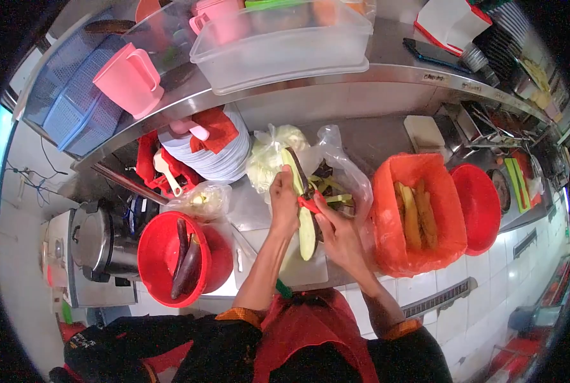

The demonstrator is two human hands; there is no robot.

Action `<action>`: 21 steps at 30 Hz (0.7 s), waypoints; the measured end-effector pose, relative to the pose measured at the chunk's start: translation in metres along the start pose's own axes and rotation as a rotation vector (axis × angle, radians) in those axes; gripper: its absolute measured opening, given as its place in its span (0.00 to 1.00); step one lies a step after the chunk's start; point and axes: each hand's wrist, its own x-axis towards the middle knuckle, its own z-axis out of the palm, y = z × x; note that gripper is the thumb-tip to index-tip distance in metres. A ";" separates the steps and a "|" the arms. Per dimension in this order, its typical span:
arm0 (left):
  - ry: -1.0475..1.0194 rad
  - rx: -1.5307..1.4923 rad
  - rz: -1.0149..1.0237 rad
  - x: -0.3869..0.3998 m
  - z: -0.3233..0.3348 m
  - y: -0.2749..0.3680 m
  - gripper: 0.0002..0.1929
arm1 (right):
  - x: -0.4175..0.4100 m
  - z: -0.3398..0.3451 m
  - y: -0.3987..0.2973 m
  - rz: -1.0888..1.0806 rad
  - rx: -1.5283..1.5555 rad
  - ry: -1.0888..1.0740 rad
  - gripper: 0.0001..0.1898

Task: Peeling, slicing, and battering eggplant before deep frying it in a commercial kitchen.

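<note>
My left hand [285,198] grips the upper part of a long, partly peeled eggplant [307,234], pale where the skin is off and dark purple along its right edge. In my right hand [335,230] is a red-handled peeler [309,205], lying against the eggplant's middle. Beneath them is a white cutting board [309,268]. Just right of the hands, a clear plastic bag [364,184] holds dark and pale peelings [340,197]. Whole dark eggplants [187,268] lie in a red bowl [151,249] at the left. Peeled, yellowish long vegetables [412,218] rest in an orange-lined container [385,239] at the right.
Behind my hands stand bagged pale vegetables [263,167] and stacked white plates [222,158]. A metal shelf [390,76] crosses above, bearing a pink jug [129,81], a clear plastic box [285,57] and blue baskets [81,105]. A knife [243,242] lies left of my left forearm. Another red bowl [479,210] sits far right.
</note>
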 end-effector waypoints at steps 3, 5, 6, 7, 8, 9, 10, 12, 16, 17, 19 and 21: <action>-0.001 -0.054 -0.026 0.003 0.002 -0.016 0.19 | 0.000 -0.009 -0.003 0.022 -0.049 0.009 0.19; -0.031 -0.048 -0.032 0.006 0.003 -0.020 0.19 | -0.002 -0.016 -0.006 0.036 -0.122 0.010 0.19; -0.008 -0.038 -0.016 0.006 0.005 -0.021 0.19 | -0.003 -0.017 -0.006 0.086 -0.106 -0.006 0.19; 0.016 -0.027 0.001 0.006 0.007 -0.022 0.18 | -0.003 -0.019 -0.005 0.135 -0.088 -0.024 0.18; 0.014 -0.024 0.000 0.007 0.007 -0.021 0.18 | -0.006 -0.019 -0.002 0.137 -0.086 -0.020 0.18; 0.053 -0.033 -0.012 0.005 0.011 -0.015 0.18 | -0.012 -0.019 0.003 0.088 -0.062 -0.006 0.18; 0.095 -0.043 -0.023 0.005 0.012 -0.011 0.17 | -0.019 -0.020 0.006 0.037 -0.038 0.007 0.19; 0.195 -0.030 -0.025 0.013 0.013 -0.003 0.17 | -0.035 -0.019 0.004 0.161 -0.011 -0.056 0.19; 0.323 -0.115 0.062 0.051 0.003 0.014 0.17 | -0.109 0.020 0.051 0.189 -0.071 -0.270 0.18; 0.364 -0.146 0.093 0.056 0.006 0.022 0.17 | -0.120 0.026 0.060 0.118 -0.026 -0.209 0.18; 0.315 -0.158 0.177 0.058 0.001 0.021 0.17 | -0.112 0.019 0.057 0.036 0.025 -0.171 0.18; 0.338 -0.193 0.050 0.049 0.004 0.026 0.19 | -0.092 -0.004 0.035 0.019 0.085 0.003 0.18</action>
